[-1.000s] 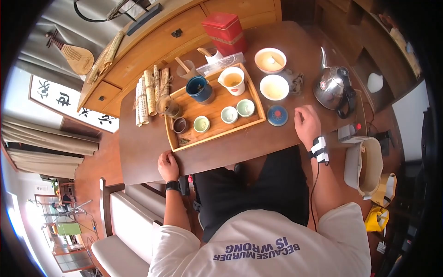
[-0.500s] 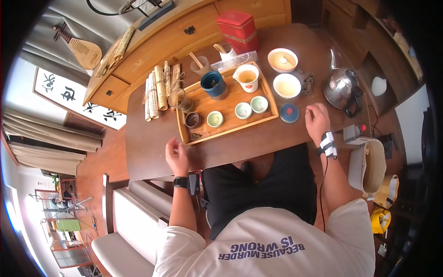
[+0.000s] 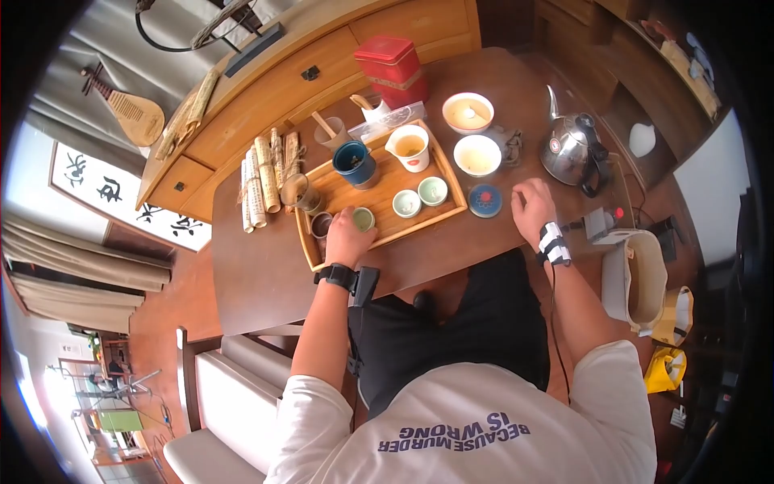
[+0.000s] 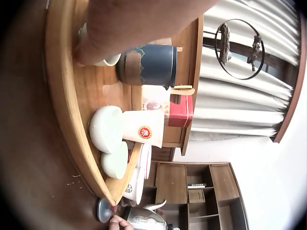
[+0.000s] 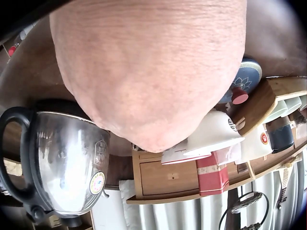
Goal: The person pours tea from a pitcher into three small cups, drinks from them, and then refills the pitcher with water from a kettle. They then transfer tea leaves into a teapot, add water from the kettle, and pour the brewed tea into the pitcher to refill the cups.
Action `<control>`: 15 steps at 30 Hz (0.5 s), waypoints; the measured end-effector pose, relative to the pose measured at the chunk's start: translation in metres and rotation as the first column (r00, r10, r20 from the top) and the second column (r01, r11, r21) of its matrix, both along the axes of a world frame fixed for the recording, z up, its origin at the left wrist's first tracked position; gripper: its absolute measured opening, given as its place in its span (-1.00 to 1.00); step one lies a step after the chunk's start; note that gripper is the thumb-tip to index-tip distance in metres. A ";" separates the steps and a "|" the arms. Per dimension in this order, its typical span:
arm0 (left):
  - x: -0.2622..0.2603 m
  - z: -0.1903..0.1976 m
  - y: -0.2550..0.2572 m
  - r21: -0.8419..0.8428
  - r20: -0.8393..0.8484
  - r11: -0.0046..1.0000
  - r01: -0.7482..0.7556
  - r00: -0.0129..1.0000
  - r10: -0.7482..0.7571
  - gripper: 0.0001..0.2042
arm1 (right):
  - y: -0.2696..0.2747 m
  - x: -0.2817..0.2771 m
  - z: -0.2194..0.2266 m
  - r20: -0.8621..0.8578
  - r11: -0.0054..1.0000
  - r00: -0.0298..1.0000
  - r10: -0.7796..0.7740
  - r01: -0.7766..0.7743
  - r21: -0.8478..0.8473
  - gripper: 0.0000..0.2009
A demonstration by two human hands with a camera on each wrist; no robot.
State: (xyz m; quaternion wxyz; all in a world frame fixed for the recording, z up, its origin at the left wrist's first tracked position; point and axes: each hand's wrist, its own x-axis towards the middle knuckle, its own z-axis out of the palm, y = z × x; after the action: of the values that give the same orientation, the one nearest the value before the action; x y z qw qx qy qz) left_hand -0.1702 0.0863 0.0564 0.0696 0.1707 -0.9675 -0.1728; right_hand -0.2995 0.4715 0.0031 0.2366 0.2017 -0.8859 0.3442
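Observation:
My left hand [image 3: 349, 239] is over the front left of the wooden tray [image 3: 387, 234], its thumb and fingers around a small pale green teacup [image 3: 364, 219]. In the left wrist view that hand covers most of the cup, leaving part of its pale rim [image 4: 113, 60] showing. A dark brown cup [image 3: 321, 225] stands just left of the fingers. Two more pale green cups [image 3: 406, 203] sit together on the tray's right part. My right hand [image 3: 534, 208] rests on the table, fingers loosely curled and holding nothing, beside a round blue lid [image 3: 484, 201].
Also on the tray are a blue cup [image 3: 355, 165], a white pitcher [image 3: 409, 148] of tea and a strainer [image 3: 300, 194]. Two bowls [image 3: 477, 156] and a steel kettle [image 3: 571, 153] stand right. Bamboo scrolls [image 3: 260, 181] lie left; a red tin [image 3: 392, 68] stands behind.
My left hand has lifted from the table's front edge and moved forward and right onto the tray, taking hold of the pale green teacup. The right hand has stayed beside the lid.

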 end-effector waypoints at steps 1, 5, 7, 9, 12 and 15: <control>-0.001 -0.001 0.000 0.005 0.000 1.000 -0.001 1.000 0.001 -0.40 | 0.000 0.000 0.000 0.003 1.000 1.000 0.002 -0.002 0.000 -0.90; -0.003 0.009 0.005 0.076 -0.048 0.997 -0.007 0.999 0.010 -0.43 | -0.001 0.000 0.003 0.001 1.000 1.000 -0.003 0.003 0.001 -0.91; -0.008 0.016 0.007 0.081 -0.113 0.996 0.029 0.993 -0.020 -0.43 | -0.001 0.001 0.004 0.000 1.000 1.000 -0.005 0.005 0.003 -0.91; -0.012 0.037 0.020 0.160 -0.134 0.986 0.043 0.991 -0.021 -0.41 | -0.002 0.001 0.005 -0.003 1.000 1.000 -0.011 0.011 0.003 -0.91; -0.025 0.050 0.035 0.229 -0.188 0.968 0.099 0.981 -0.056 -0.38 | -0.002 0.002 0.006 -0.002 1.000 1.000 -0.019 0.019 0.008 -0.91; -0.045 0.047 0.048 0.245 -0.262 0.954 0.173 0.959 -0.106 -0.37 | -0.002 0.002 0.006 0.020 1.000 1.000 -0.013 0.013 -0.003 -0.91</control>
State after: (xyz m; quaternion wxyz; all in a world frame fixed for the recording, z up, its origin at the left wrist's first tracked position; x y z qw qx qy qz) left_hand -0.2152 0.1340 0.1031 0.1532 0.0866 -0.9292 -0.3251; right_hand -0.2975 0.4696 0.0090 0.2303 0.1922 -0.8890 0.3460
